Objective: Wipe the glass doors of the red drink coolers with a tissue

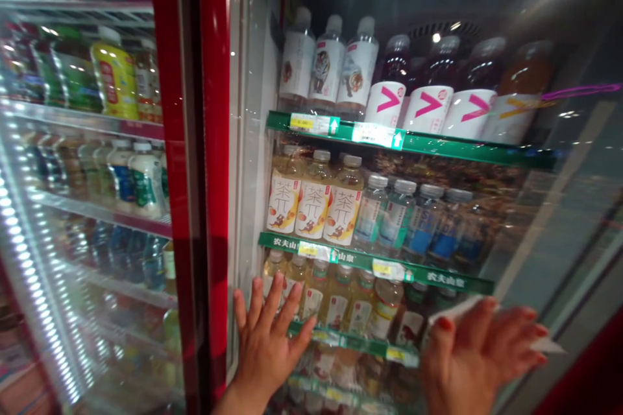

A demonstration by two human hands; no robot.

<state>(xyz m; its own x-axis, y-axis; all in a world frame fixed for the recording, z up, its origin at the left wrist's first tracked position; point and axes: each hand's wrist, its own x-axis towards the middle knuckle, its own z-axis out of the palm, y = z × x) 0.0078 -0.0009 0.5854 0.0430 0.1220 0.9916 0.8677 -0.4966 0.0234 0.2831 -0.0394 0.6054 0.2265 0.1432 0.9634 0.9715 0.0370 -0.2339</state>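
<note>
My left hand lies flat with its fingers spread against the glass door of a drinks cooler, and it holds nothing. To its right, my right hand presses a white cloth or paper sheet to the same pane. The sheet shows above the fingers and past the fingertips, and the rest is hidden under the hand. Behind the glass stand rows of bottled drinks on shelves with green price rails.
A red door frame runs upright left of the hands. Beyond it, a second glass-fronted section holds more bottles on lit shelves. Ceiling lights reflect in the glass at the top, and a dark red edge fills the lower right corner.
</note>
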